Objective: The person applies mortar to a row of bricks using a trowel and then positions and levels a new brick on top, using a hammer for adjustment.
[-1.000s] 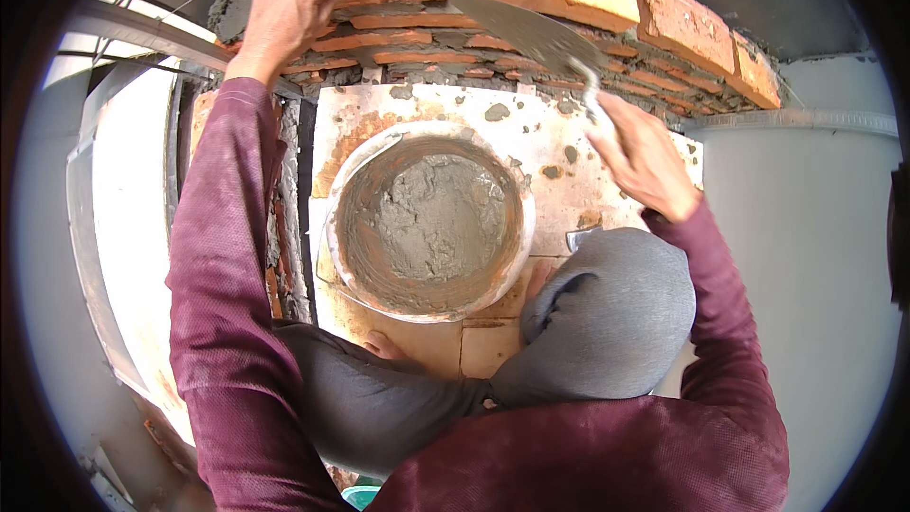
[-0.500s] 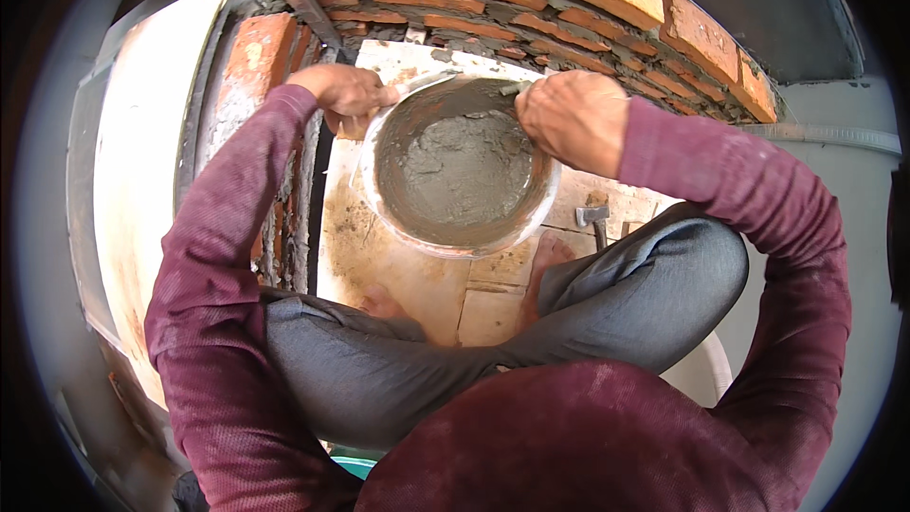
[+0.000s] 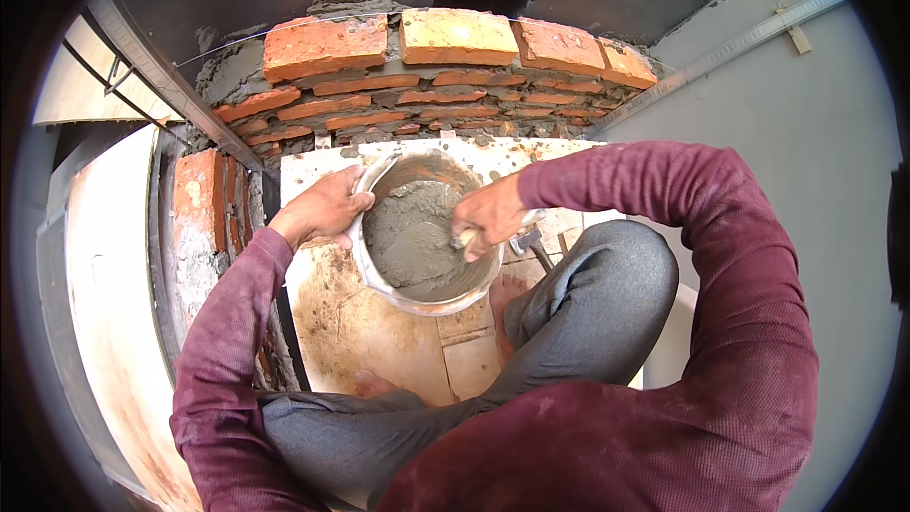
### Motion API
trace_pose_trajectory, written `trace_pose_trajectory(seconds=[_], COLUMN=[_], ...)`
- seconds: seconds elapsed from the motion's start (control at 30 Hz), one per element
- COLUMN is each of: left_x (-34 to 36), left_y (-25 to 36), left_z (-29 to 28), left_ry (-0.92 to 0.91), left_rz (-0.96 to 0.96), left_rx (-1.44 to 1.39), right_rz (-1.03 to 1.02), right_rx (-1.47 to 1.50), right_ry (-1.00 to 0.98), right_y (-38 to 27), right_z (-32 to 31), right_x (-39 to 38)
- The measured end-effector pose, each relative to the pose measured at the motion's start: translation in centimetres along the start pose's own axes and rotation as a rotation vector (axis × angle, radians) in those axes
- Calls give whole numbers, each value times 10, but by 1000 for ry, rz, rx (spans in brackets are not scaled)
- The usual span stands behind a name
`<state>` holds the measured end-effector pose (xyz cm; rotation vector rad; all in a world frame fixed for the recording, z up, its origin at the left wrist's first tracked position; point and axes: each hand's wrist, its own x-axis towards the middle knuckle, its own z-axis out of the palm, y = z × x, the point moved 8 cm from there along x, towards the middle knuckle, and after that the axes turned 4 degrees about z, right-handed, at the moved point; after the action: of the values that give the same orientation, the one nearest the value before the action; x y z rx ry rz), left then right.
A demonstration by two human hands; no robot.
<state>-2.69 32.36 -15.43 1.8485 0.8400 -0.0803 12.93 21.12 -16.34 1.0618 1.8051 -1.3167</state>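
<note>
A white bucket (image 3: 431, 307) stands on the board in front of my crossed legs, with wet grey mortar (image 3: 403, 228) inside. My left hand (image 3: 327, 204) grips its rim on the left side, thumb over the edge. Inside the right part of the bucket, my right hand (image 3: 491, 211) is closed around the pale handle of a trowel (image 3: 467, 240). The trowel's blade is down at the mortar and mostly hidden.
Beyond the bucket rises a brick wall (image 3: 379, 85) with a string line along its top course. A hammer (image 3: 531, 244) lies right of the bucket on the stained board (image 3: 370, 341). Metal profiles (image 3: 730, 55) flank the wall; a brick column (image 3: 199, 199) stands left.
My view has tilted up, showing more wall. My left hand has come back along the rim to the bucket's left side. My right hand has moved from the far right rim into the bucket.
</note>
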Motion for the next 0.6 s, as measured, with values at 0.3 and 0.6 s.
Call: trace_pose_trajectory(seconds=[0.3, 0.6], left_x=[5, 13], left_y=[-7, -71], left_z=[-4, -81], left_ry=[-95, 48], left_rz=[-176, -267], left_rx=[-185, 26], right_rz=[-171, -203], right_rx=[706, 704], right_ry=[10, 327], right_y=[60, 45], right_z=[28, -86], right_x=[-54, -183])
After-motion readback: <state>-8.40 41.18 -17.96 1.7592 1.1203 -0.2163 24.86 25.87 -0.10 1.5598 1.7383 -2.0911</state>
